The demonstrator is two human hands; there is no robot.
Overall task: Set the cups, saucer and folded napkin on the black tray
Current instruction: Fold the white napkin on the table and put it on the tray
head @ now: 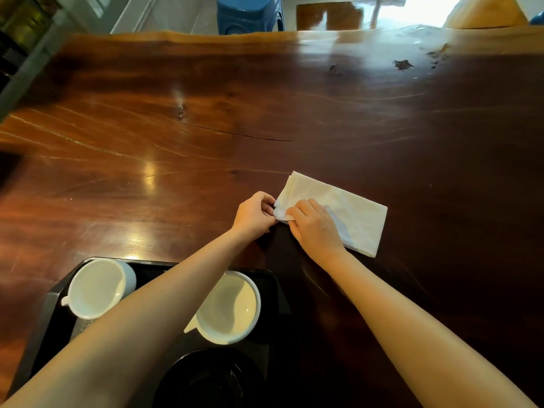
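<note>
At the near-left corner of the folded napkin (338, 207), both hands are seen working on the cloth. The left hand (254, 214) is closed in a pinch on the corner of the napkin, thumb and fingertips pressed together on the fabric edge. The right hand (316, 226) is laid palm-down over the same end of the napkin, fingers curled onto the cloth just beside the left hand's pinch; the two hands are almost touching. Whether the right fingers actually clamp a fold or only press on it cannot be told.

The napkin is white, folded to a long rectangle, and lies flat on the dark wooden counter (206, 113), extending away from the hands to the right and slightly farther out. It is not on the tray.

Behind the left hand, toward the body and under the left forearm, the black tray (273, 293) is noted on the counter. Two white cups are held on it, both upright with openings up: the left cup (97, 288) at the tray's far-left part, with a small handle showing at its left side, and the right cup (232, 310) nearer the tray's right edge, partly covered by the left forearm. The cups stand apart. Nearest the body, a dark round saucer (212, 378) is seen, its edge overlapping the tray's near end; detail is lost in shadow.
</note>
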